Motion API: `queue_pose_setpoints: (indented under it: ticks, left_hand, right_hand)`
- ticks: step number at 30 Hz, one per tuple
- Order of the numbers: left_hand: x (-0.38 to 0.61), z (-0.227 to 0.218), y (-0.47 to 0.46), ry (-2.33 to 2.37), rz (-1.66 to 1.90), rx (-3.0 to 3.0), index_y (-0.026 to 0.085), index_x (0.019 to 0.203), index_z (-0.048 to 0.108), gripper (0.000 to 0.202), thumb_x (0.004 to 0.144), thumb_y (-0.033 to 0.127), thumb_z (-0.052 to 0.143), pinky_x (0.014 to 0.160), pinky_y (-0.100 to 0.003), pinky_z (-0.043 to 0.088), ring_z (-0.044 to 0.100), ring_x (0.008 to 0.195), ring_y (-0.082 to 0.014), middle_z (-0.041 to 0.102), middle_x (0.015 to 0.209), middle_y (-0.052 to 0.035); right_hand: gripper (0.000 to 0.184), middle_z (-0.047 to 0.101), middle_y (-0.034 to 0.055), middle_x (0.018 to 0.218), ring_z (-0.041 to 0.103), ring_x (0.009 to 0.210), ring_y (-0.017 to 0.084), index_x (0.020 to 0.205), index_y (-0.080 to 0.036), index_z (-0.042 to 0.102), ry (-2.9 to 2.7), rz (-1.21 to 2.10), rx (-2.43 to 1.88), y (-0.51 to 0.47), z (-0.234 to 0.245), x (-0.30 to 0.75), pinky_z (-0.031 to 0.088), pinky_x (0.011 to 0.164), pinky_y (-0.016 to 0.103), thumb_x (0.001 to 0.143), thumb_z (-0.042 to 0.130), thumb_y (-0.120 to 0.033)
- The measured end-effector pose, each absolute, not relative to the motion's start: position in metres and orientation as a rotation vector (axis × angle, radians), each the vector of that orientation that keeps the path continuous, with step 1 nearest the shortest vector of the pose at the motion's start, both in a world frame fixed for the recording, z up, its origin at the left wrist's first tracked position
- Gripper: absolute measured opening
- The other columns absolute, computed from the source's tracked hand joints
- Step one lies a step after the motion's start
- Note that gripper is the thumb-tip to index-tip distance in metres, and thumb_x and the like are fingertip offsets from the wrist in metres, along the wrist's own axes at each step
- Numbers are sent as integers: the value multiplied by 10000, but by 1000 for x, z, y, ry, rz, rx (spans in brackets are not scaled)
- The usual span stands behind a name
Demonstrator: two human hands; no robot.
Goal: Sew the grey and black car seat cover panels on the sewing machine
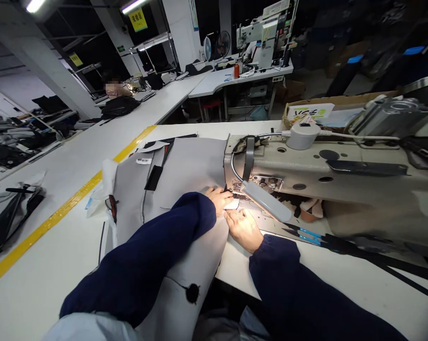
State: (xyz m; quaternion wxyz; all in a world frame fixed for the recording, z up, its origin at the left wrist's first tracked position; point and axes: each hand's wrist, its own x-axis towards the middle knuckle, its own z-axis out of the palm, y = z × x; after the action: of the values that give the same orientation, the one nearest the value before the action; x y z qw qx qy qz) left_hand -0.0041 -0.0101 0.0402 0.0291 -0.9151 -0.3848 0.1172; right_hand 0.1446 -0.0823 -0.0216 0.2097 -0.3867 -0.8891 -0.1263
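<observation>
A large grey fabric panel [194, 163] lies on the table and runs under the head of a sewing machine [292, 166]. My left hand [217, 200] rests on this panel just left of the needle area, its fingers laid out flat and pointing at the presser foot. A small white piece [231, 204] sits between my two hands on the fabric. My right hand [245, 230] is closer to me, with its thumb and fingertips closed at the near edge of the white piece. A lamp [267, 201] on a bendable neck lights the spot and covers part of the machine bed.
Blue-handled scissors [308, 236] and black straps [380, 260] lie right of my right hand. A small brown cup [309, 210] stands under the machine arm. Yellow tape [72, 201] crosses the table at left. Another person [116, 88] sits farther back.
</observation>
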Motion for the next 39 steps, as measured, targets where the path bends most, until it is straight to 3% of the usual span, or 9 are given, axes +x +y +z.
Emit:
queue_pose_setpoints:
  ticks: [9, 12, 15, 20, 25, 30, 32, 35, 39]
  left_hand:
    - [-8, 55, -51, -1158, 62, -2888, 208, 1187, 564, 321, 936, 275, 375, 806, -376, 408, 494, 999, -237, 564, 1211, -73]
    - [-59, 54, -93, -985, -151, -3040, 209, 1159, 578, 348, 951, 319, 321, 822, -357, 415, 513, 914, -195, 581, 1128, -93]
    - [-132, 48, -99, -1191, -140, -2977, 161, 1256, 530, 428, 944, 375, 330, 961, -392, 396, 480, 1102, -236, 507, 1263, -144]
    - [-225, 56, -64, -1764, 359, -2541, 114, 1342, 454, 629, 880, 540, 434, 1101, -597, 181, 422, 1237, -343, 456, 1356, -199]
    - [-230, 64, -67, -1726, 396, -2650, 168, 1392, 402, 699, 850, 608, 446, 1080, -499, 286, 423, 1256, -312, 406, 1415, -169]
    - [-199, 61, -59, -1700, 257, -2558, 127, 1364, 438, 645, 891, 561, 372, 1116, -507, 213, 375, 1299, -314, 465, 1375, -185]
    - [-194, 68, -58, -1694, 251, -2586, 117, 1324, 484, 641, 881, 566, 372, 1079, -479, 289, 444, 1236, -309, 534, 1298, -181]
    - [-194, 85, -73, -1867, 517, -2680, 141, 1029, 669, 623, 837, 645, 358, 894, -430, 443, 597, 987, -309, 662, 1010, -155]
    - [-196, 97, -112, -2050, 860, -2944, 213, 841, 695, 407, 658, 564, 601, 661, -298, 448, 624, 746, -241, 642, 713, -29]
  right_hand:
    - [456, 607, 110, 1072, 531, 1001, 223, 1169, -145, 579, -2306, 208, -916, -70, -19, 167, 426, 855, 376, 768, 390, -37]
    - [354, 584, 67, 1000, 540, 940, 198, 1018, -197, 631, -2083, 598, -897, -68, -16, 172, 451, 826, 349, 775, 398, -90]
    - [211, 567, 40, 840, 546, 815, 185, 773, -202, 610, -1848, 851, -851, -63, -15, 174, 453, 766, 340, 850, 414, -193]
    - [245, 513, 17, 685, 503, 679, 172, 659, -202, 535, -1755, 899, -817, -56, -15, 175, 419, 674, 325, 873, 424, -241]
    - [245, 510, 18, 687, 500, 682, 168, 637, -195, 542, -1772, 850, -789, -60, -10, 170, 400, 663, 319, 856, 434, -221]
    - [245, 521, 25, 681, 502, 696, 173, 634, -190, 564, -1809, 774, -813, -68, -6, 169, 408, 665, 315, 843, 439, -214]
    - [233, 534, 30, 696, 510, 698, 170, 639, -187, 567, -1817, 759, -834, -68, -6, 171, 419, 668, 313, 836, 445, -211]
    - [242, 562, 32, 709, 526, 708, 169, 638, -189, 563, -1820, 748, -872, -64, -7, 169, 443, 691, 315, 848, 456, -242]
    - [243, 626, 53, 795, 588, 836, 196, 681, -191, 575, -1761, 731, -964, -74, -6, 159, 476, 801, 354, 867, 469, -307]
